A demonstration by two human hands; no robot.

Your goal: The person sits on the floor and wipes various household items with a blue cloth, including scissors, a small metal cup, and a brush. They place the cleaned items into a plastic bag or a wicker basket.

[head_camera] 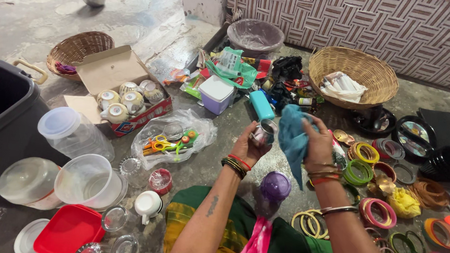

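The left hand (pixel 249 146) grasps a small steel cup (pixel 264 132), the fingers wrapped around its side, and holds it above the floor in front of the person. The right hand (pixel 319 144) clenches a blue cloth (pixel 292 137), which hangs beside the cup and seems to touch its rim. I judge that the wiping of this cup is in the middle: the cup looks shiny, but the cloth is not away from it yet. Much appears left, because many things lie around on the floor (pixel 223 157), such as bangles (pixel 358 172), plastic jars (pixel 73 131) and a box of ceramic cups (pixel 126 98).
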